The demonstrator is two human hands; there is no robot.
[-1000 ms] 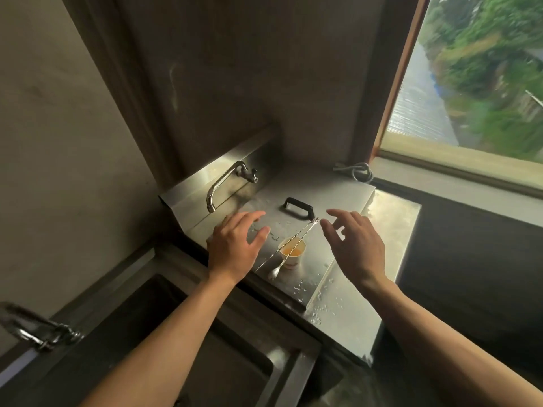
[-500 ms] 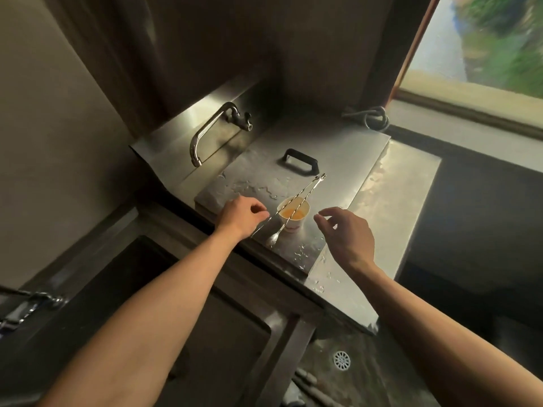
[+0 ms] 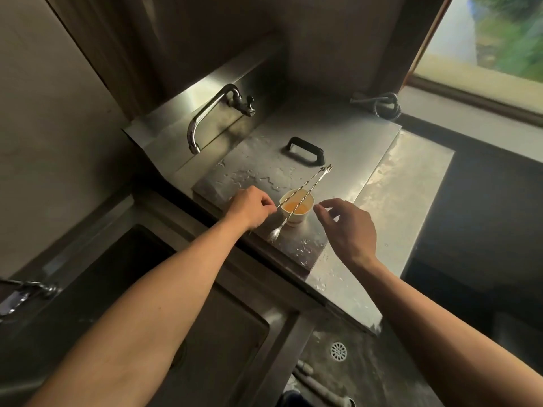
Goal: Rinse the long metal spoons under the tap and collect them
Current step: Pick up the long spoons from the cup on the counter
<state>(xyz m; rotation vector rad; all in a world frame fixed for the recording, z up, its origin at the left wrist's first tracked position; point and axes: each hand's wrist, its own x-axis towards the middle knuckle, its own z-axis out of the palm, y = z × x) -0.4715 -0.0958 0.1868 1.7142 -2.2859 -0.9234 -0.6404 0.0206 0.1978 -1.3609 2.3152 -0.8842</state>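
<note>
Two long twisted metal spoons lie side by side across a small white cup (image 3: 296, 217) that holds orange liquid. The left spoon (image 3: 299, 189) runs down into my left hand (image 3: 249, 210), whose fingertips are pinched on its lower shaft. The bowl of the right spoon (image 3: 293, 214) rests on the wet steel lid (image 3: 352, 142) just in front of the cup. My right hand (image 3: 349, 227) hovers just right of the cup, fingers apart and curled, holding nothing. The curved tap (image 3: 205, 116) stands behind and to the left, with no water running.
The lid has a black handle (image 3: 305, 149) behind the spoons. A dark sink basin (image 3: 205, 318) lies below my left arm, with a second tap (image 3: 23, 292) at the far left. A coiled hose (image 3: 385, 105) sits by the window. A floor drain (image 3: 338, 351) shows below.
My left hand went from spread open above the lid to pinched on the left spoon. My right hand came down beside the cup. The view tilted downward.
</note>
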